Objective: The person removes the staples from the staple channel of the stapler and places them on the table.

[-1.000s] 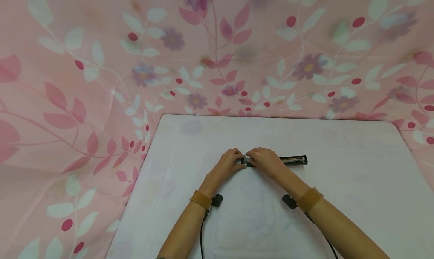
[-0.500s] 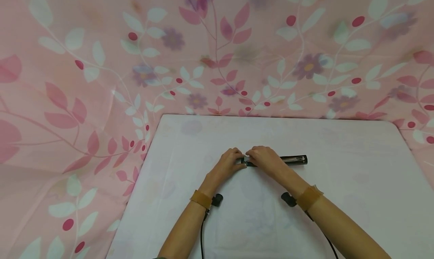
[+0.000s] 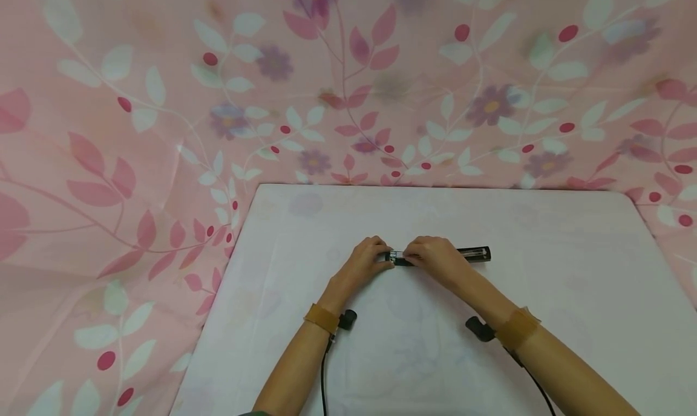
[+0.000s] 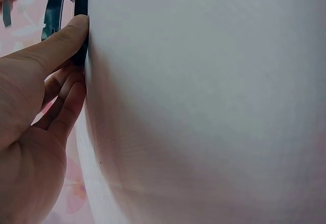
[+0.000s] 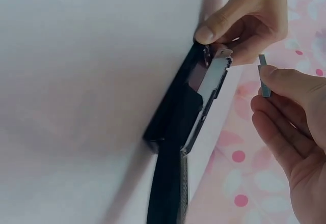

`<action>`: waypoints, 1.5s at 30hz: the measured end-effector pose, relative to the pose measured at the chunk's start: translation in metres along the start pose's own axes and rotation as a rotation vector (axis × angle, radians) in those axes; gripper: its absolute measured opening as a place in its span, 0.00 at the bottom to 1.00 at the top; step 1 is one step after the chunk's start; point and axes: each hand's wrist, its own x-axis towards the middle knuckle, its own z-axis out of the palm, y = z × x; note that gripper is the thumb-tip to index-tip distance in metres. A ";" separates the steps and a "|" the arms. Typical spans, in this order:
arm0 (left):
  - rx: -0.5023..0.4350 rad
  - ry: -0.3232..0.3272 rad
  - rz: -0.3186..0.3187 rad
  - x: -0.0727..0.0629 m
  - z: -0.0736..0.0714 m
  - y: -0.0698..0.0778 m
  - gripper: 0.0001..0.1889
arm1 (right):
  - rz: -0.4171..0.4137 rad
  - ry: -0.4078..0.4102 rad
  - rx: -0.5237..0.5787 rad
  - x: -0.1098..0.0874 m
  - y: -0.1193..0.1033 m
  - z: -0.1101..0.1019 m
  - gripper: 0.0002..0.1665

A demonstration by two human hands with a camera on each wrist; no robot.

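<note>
A black stapler (image 3: 475, 254) lies opened out lengthwise on the white table, its cover swung back to the right. My left hand (image 3: 363, 262) grips its left end, thumb on the near side and fingers on the far side. In the right wrist view the metal magazine (image 5: 214, 76) stands beside the black base (image 5: 173, 94), and a spring shows along the lower arm. Between thumb and fingertips my right hand (image 5: 298, 109) pinches a short grey staple strip (image 5: 265, 84), held apart from the magazine. The head view has my right hand (image 3: 435, 260) over the stapler's middle.
The white-covered table (image 3: 555, 295) spreads around the hands, with its far edge against a pink floral cloth (image 3: 348, 83). Each wrist wears a tan band (image 3: 322, 318) with a small black camera (image 3: 347, 319) and a hanging cable.
My right hand has shifted a little to the right, away from my left hand, so more of the stapler's left part shows. The left hand keeps its hold on the end.
</note>
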 end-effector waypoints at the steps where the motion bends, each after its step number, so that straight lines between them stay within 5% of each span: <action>1: 0.002 0.000 0.000 0.000 0.000 -0.001 0.19 | -0.002 0.004 0.004 -0.004 0.001 0.000 0.06; 15: -0.022 -0.010 -0.035 0.001 -0.002 -0.001 0.19 | -0.023 0.054 0.015 -0.055 0.014 0.009 0.07; 27: -0.026 0.002 -0.020 0.003 -0.003 0.000 0.19 | -0.055 0.154 0.037 -0.076 0.030 0.019 0.08; 45: -0.026 -0.009 -0.026 -0.001 -0.001 0.002 0.19 | -0.011 0.146 0.012 -0.093 0.033 0.036 0.08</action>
